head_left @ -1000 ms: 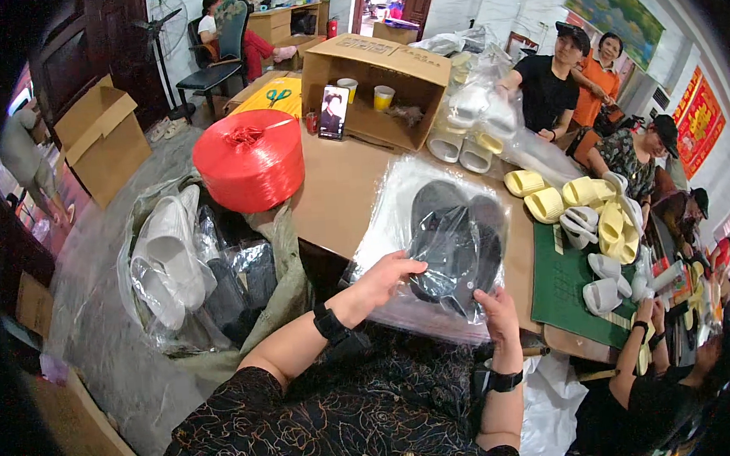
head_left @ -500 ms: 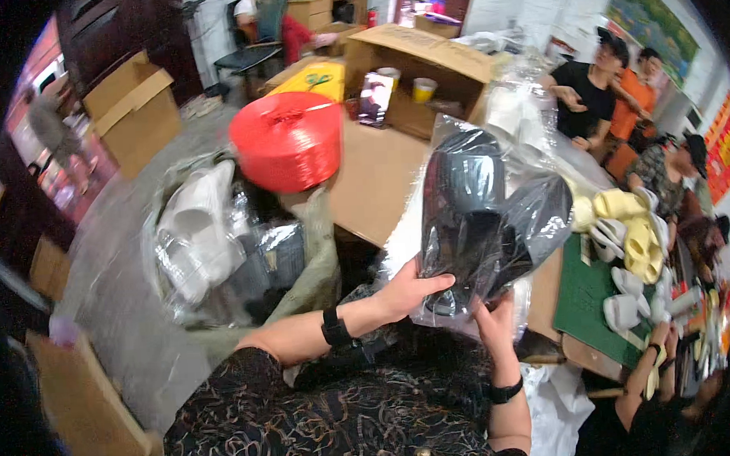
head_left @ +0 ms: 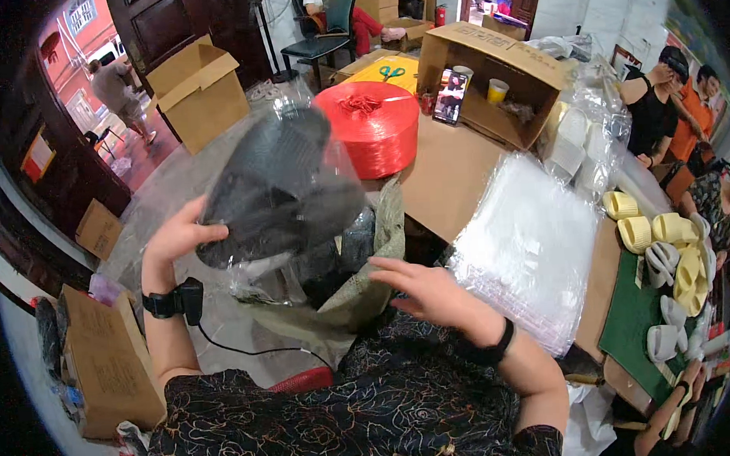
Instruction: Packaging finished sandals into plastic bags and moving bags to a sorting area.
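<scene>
A pair of black slippers [head_left: 271,171] in a clear plastic bag, slightly smeared by motion, is gripped at its left edge by my left hand [head_left: 176,238]. It hangs over the mouth of a woven sack [head_left: 394,218], hiding much of what lies inside. Beside the sack's right rim, my right hand [head_left: 426,289] is empty, its fingers stretched out and apart. To the right of that hand, a stack of clear plastic bags [head_left: 523,249] lies on the cardboard-topped table [head_left: 440,170].
A red roll of plastic twine [head_left: 368,137] stands behind the sack. Further back, an open cardboard box [head_left: 496,48] has a phone [head_left: 450,95] before it. Yellow slippers [head_left: 675,228] and a green mat [head_left: 626,330] lie at right, near other people. Another carton [head_left: 201,96] stands by the doorway.
The bagged black slippers have moved left from above the table to over the sack, in my left hand. My right hand has let go of them. The view has turned left.
</scene>
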Available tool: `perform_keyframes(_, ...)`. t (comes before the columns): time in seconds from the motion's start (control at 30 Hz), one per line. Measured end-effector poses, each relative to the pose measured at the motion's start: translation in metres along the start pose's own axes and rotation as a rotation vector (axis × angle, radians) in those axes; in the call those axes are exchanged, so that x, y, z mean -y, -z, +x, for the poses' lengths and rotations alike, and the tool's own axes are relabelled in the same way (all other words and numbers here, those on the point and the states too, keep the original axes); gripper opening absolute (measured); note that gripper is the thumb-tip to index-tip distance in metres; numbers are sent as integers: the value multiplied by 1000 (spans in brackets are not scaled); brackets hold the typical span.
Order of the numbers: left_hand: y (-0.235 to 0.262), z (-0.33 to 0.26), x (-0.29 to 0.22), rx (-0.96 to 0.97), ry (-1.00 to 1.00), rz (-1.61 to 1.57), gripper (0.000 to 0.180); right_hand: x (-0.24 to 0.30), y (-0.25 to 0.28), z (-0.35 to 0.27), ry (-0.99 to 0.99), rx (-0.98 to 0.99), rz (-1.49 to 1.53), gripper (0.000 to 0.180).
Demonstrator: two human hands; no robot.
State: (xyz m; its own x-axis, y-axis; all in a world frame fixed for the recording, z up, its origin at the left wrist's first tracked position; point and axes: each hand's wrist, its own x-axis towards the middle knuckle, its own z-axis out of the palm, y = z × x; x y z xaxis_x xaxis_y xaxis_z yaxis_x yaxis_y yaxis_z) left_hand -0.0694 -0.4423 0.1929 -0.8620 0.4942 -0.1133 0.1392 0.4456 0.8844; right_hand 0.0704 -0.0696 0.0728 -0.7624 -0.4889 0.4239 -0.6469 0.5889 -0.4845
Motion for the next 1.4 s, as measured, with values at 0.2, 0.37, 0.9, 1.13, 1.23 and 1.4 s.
perform_keyframes(0.2, 7, 39, 61, 422, 261, 427, 61, -37, -72, 5, -10, 164, -188, 31)
perform_keyframes(0.37, -64, 67, 20, 609, 238, 758, 54, -16, -43, 5, 68, 127, -28, 10)
perform_keyframes(0.9, -112, 114, 133, 864, 323, 1043, 44, -8, -36, -16, 17, 9, 173, 15)
perform_keyframes(1.13, -139, 54, 176, 561, 25, 990, 63, -13, -44, -10, 86, 64, 174, 11)
perform_keyframes(1.23, -130, 52, 166, 542, -28, 996, 67, -13, -42, -13, 58, 52, 161, 12)
perform_keyframes(1.4, -135, 59, 98, 846, 108, 1068, 68, -13, -35, -24, -2, -6, 114, 15)
